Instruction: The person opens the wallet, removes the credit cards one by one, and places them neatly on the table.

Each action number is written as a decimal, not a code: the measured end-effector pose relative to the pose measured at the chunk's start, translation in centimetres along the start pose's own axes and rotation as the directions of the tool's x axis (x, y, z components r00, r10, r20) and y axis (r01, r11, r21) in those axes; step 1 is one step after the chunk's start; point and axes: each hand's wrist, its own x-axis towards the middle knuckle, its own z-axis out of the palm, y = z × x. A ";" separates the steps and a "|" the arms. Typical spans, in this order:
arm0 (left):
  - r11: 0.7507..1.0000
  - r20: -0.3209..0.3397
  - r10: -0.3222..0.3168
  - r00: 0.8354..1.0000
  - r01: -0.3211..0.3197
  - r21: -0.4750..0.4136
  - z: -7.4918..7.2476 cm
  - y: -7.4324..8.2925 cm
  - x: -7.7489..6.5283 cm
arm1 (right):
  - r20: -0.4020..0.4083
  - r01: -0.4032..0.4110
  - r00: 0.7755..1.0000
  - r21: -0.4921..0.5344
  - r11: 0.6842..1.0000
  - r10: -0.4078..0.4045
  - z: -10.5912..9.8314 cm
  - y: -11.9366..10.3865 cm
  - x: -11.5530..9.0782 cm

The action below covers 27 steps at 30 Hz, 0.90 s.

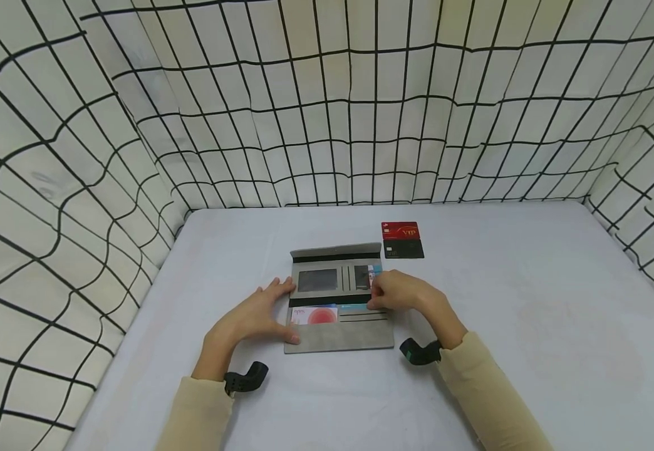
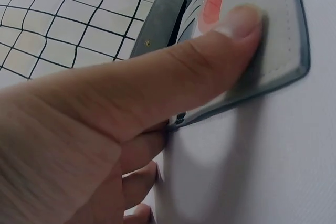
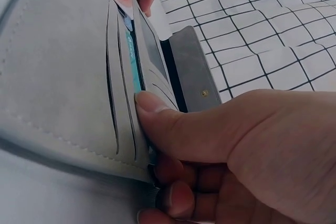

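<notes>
A grey wallet [image 1: 338, 339] lies unfolded on the white table, its top flap tilted up. My left hand [image 1: 254, 316] is spread at its left side, the thumb [image 2: 241, 24] resting on the lower panel. At the right edge, my right hand [image 1: 408, 293] has its fingers curled, its thumb [image 3: 152, 103] against a teal card [image 3: 134, 61] tucked in a slot; the fingertips are partly hidden. A white card with a red circle [image 1: 322, 315] sits in the lower left pocket. Another small blue-and-red card [image 1: 374, 270] shows at the upper right window, beside the right fingers.
Beyond the wallet's top right corner, a red VIP card [image 1: 400, 230] and a black card [image 1: 404, 249] lie edge to edge on the table [image 1: 530, 300]. White walls with a black grid [image 1: 327, 125] enclose the back and sides.
</notes>
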 end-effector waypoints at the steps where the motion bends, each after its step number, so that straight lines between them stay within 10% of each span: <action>1: 1.000 0.002 -0.006 1.000 0.006 0.013 0.0 0.1 0.0 | 0.001 0.000 1.000 -0.002 1.000 0.000 0.0 0.0 0.0; 27: 0.997 0.011 -0.031 0.999 0.030 0.071 0.1 1.1 -0.2 | -0.104 -0.013 0.994 0.005 1.000 0.014 0.4 0.6 0.8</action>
